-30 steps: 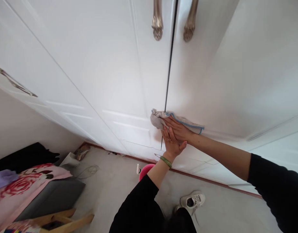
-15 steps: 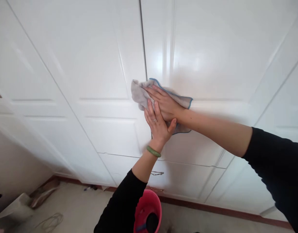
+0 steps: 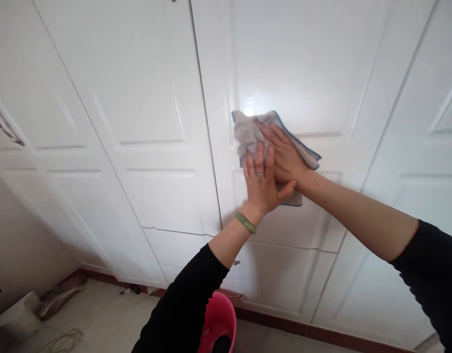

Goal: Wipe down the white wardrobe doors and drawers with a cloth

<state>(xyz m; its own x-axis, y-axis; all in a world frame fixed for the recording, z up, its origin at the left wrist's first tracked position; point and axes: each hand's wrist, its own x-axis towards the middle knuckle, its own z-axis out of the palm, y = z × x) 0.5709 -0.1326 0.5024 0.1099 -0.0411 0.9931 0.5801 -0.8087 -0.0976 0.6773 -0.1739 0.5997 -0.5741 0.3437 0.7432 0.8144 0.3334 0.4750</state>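
Note:
A grey cloth (image 3: pixel 244 132) with a blue edge is pressed against a white wardrobe door (image 3: pixel 292 63), just right of the seam between two doors. My right hand (image 3: pixel 287 154) lies flat on the cloth with its fingers stretched out. My left hand (image 3: pixel 261 186), with a ring and a green bangle at the wrist, lies flat on top of the right hand, its fingertips touching the cloth. Both arms wear black sleeves pushed up the forearm.
A pink bucket (image 3: pixel 216 318) stands on the floor below my left arm, close to the wardrobe's base. A metal door handle (image 3: pixel 3 125) shows at the far left. A pale bag (image 3: pixel 12 314) and a loose cable (image 3: pixel 60 338) lie on the floor at lower left.
Both hands and the cloth have slid right, off the seam and onto the right door's panel. My head has tilted up, so the floor, the shoe and the bedding have left view.

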